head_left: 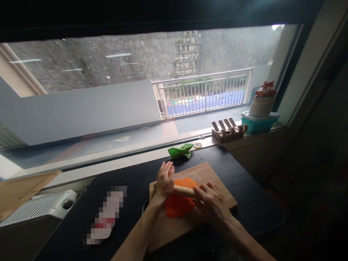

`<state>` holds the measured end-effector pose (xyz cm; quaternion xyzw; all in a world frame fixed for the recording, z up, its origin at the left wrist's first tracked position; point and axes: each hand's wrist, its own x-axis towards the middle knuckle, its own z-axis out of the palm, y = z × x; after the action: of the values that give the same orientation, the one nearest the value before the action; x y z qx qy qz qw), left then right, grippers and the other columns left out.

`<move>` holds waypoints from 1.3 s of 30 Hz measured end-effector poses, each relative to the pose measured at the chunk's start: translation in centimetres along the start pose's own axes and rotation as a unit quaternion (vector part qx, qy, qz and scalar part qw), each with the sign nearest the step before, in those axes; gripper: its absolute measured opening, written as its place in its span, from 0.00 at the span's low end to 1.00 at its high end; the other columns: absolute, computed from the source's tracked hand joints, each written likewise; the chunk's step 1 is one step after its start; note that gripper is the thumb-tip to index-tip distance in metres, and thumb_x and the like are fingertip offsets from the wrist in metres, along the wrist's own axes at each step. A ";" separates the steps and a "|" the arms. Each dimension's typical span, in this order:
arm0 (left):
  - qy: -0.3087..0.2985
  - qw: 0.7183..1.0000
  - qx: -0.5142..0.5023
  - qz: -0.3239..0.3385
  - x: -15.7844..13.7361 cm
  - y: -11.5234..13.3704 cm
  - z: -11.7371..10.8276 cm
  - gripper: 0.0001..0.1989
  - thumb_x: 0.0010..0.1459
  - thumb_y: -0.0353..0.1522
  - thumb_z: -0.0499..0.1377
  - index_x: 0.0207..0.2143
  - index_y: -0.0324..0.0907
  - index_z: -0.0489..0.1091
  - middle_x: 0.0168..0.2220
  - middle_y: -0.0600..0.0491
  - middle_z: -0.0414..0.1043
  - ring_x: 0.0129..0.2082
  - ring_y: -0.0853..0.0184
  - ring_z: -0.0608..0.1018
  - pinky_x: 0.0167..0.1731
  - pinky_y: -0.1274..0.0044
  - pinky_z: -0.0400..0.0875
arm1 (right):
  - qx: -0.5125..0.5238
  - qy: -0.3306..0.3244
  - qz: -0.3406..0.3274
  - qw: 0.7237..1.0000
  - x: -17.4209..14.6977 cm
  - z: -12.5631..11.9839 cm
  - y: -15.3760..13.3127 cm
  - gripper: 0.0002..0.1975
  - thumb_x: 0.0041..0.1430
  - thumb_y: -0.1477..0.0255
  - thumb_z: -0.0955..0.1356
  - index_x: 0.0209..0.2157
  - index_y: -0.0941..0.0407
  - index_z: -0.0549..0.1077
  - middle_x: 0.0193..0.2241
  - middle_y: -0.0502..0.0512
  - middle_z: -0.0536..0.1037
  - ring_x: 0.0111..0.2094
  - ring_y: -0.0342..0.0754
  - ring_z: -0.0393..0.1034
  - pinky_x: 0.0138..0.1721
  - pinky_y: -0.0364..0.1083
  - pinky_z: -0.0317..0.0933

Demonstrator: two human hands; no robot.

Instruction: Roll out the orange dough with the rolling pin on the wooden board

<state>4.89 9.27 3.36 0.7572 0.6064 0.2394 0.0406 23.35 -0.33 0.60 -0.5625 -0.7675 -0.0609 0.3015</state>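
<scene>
A wooden rolling pin (184,190) lies across a flattened orange sheet of dough or clay (179,206) on a wooden board (223,188). My left hand (165,181) presses its palm on the pin's left part, with the fingers stretched out and pointing away from me. Around the right part of the pin, the fingers of my right hand (209,197) are bent, hiding that end. Part of the orange sheet shows beyond the pin, and a larger part shows on the near side.
On the dark table (127,214) lies a pixelated item (107,215) at left. A green cloth (181,150) and a roll of tape (198,145) sit beyond the board. The windowsill holds a brown rack (228,132) and a teal box (258,124) with a jar (262,105) on top.
</scene>
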 end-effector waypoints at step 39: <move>-0.298 0.950 0.050 -0.073 1.9 -0.4 -3.0 0.12 0.53 0.29 0.49 0.26 0.40 0.72 0.29 0.50 0.75 0.34 0.63 0.76 0.32 0.77 0.63 | 0.040 0.052 0.149 0.987 -1.3 1.5 4.2 0.12 0.61 0.66 0.64 0.45 0.52 0.70 0.36 0.52 0.74 0.38 0.50 0.65 0.41 0.47 0.55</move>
<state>3.53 10.49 6.48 0.7485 0.6318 -0.0320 0.1988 26.77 0.70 -2.34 -0.6540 -0.6603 -0.0137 0.3689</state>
